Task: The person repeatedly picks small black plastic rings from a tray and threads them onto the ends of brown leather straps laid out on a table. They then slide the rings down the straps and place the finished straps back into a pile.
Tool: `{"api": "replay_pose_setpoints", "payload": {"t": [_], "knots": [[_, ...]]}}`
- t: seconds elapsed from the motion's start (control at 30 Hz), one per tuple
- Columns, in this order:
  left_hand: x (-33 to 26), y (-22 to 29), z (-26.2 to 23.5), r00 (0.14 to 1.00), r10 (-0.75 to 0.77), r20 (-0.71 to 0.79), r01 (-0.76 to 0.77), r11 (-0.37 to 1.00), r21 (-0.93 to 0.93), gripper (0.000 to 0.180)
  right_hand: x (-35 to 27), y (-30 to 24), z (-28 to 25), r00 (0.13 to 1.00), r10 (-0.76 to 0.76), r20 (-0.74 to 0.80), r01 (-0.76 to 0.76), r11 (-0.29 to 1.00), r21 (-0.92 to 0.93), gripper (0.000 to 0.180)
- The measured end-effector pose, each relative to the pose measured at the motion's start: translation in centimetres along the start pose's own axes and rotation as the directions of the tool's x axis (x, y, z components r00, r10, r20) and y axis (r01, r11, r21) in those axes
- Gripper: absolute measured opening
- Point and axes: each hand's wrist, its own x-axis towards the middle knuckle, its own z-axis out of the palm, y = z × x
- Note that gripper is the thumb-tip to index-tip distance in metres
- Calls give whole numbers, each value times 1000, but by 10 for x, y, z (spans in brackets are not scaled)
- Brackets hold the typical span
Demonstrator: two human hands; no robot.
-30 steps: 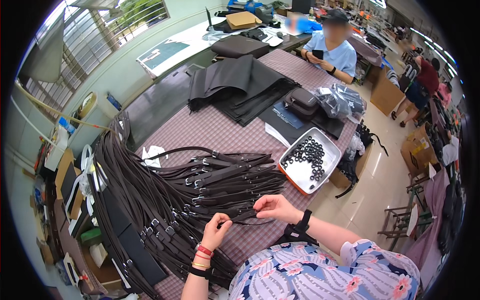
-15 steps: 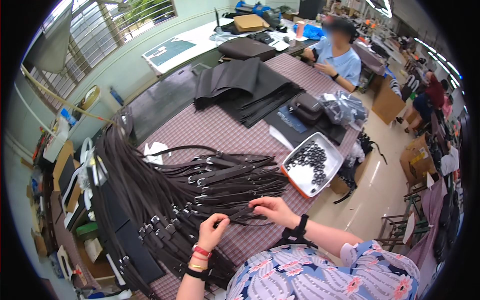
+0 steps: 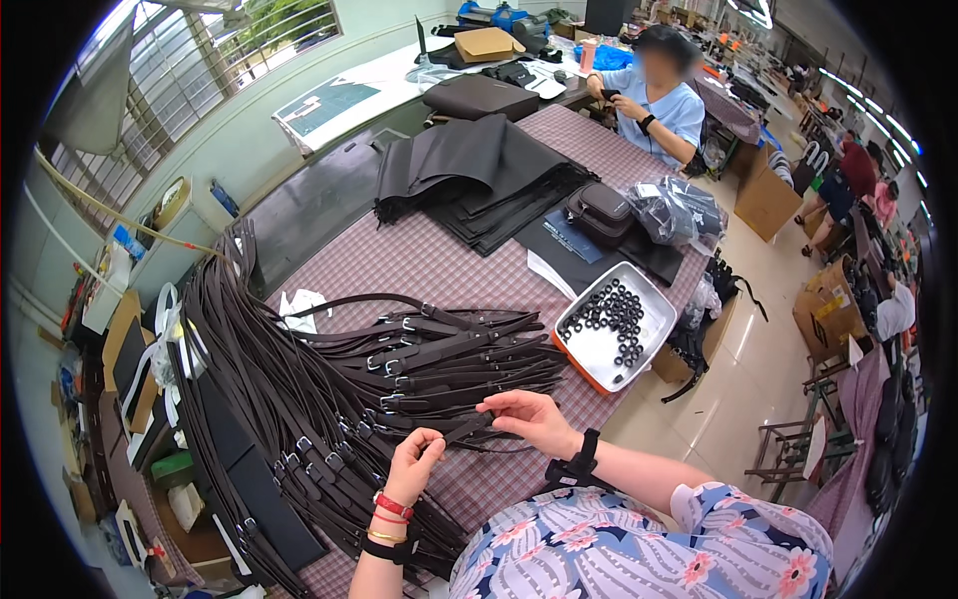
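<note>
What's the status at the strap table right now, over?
Left hand pinching a dark strap. Right hand on the same strap. Strap pile alongside, tray of rings clear to the right.

Checked cloth covering the table (image 3: 399,255). Stack of flat dark leather panels (image 3: 479,175) toward the far end. Small dark bag (image 3: 599,210) just beside clear plastic packets (image 3: 679,210). White tray with an orange rim (image 3: 617,324) at the table's right edge, scattered with small black rings (image 3: 609,311). Crumpled white paper (image 3: 299,304) near the left. Seated person in a light blue shirt (image 3: 659,100) at the far end. Cardboard box (image 3: 763,200) on the floor.
</note>
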Motion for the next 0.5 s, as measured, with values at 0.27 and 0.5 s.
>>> {"api": "replay_pose_setpoints", "payload": {"t": [0.27, 0.5], "knots": [[-6, 5, -4, 994, 6, 109, -14, 997, 73, 20, 5, -9, 9, 983, -30, 181, 123, 842, -525, 31], [-5, 14, 4, 999, 46, 12, -48, 976, 213, 19, 2, -3, 14, 932, -278, 233, 361, 662, -656, 29]]}}
